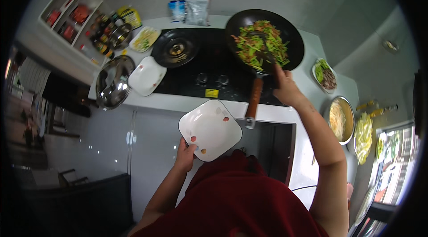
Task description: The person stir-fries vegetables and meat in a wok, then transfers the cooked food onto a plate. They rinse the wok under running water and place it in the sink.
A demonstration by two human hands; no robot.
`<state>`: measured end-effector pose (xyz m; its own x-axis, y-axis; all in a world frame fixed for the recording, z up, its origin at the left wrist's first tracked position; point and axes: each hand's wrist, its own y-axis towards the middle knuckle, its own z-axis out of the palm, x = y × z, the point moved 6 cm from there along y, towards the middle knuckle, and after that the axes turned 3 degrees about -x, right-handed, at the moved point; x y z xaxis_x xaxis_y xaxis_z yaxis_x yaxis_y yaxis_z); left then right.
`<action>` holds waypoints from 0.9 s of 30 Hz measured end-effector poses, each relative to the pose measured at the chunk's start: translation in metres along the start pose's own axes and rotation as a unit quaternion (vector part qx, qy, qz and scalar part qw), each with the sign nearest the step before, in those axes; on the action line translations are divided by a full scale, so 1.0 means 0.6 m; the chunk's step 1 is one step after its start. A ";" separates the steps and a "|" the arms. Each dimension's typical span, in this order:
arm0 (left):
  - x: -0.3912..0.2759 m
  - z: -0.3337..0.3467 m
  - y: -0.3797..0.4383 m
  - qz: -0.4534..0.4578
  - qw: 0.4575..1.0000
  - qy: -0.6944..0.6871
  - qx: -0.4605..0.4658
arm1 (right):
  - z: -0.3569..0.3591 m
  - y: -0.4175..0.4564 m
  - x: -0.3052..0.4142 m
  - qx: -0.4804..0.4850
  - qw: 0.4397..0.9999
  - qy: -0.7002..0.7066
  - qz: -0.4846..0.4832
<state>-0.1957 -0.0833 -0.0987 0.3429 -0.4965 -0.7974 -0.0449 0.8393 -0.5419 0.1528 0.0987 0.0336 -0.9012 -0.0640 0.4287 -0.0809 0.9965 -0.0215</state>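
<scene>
My left hand (186, 155) grips the lower left edge of an empty white square plate (210, 130) with small printed spots, in front of the counter's edge. My right hand (288, 87) is closed on the dark handle of a spatula (277, 71), whose blade lies among the food in a large black wok (295, 44). Cut green vegetable stems mixed with browned meat pieces (262, 43) fill the wok's middle. Its wooden handle (254, 98) points towards me and sticks out over the counter's edge.
Left of the black cooktop (210, 69) are a bare burner (177, 49), a white plate (147, 75), a metal lid (115, 81) and a plate of chopped vegetables (144, 39). On the right stand a plate of greens and meat (325, 74) and a metal bowl of shreds (339, 120).
</scene>
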 end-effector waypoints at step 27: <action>-0.223 -0.025 0.107 0.135 0.977 -0.163 -0.019 | -0.212 -0.004 0.107 -0.044 0.873 -0.483 -0.052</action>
<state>-0.2584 0.0336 -0.0310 0.5936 -0.1558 -0.7895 -0.2080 0.9180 -0.3376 0.1493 0.0992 0.1758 -0.8333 -0.1272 -0.5380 -0.1887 0.9802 0.0607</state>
